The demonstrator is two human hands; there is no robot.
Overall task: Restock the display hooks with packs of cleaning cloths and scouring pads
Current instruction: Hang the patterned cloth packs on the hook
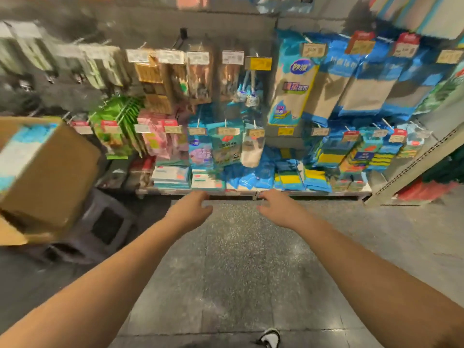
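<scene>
Both arms extended toward the display. Left hand and right hand hold nothing; fingers loosely spread, reaching toward the bottom shelf at 12 o'clock.

Stock location: loose packs of cloths and scouring pads lie stacked on that shelf, just beyond the fingertips. More packs hang on hooks above, toward 12–1 o'clock. A cardboard box sits at 9 o'clock on a grey stool.

Frame is motion-blurred, so I cannot read which hook is short of stock.

Risks, as I judge them:
- Stacked packs look slippery; grabbing one from the middle could spill neighbours onto the floor.
- Densely hung rows; threading a pack on could knock adjacent ones or price tags loose.
- The box looks tilted on the stool; a bump could tip it.
</scene>
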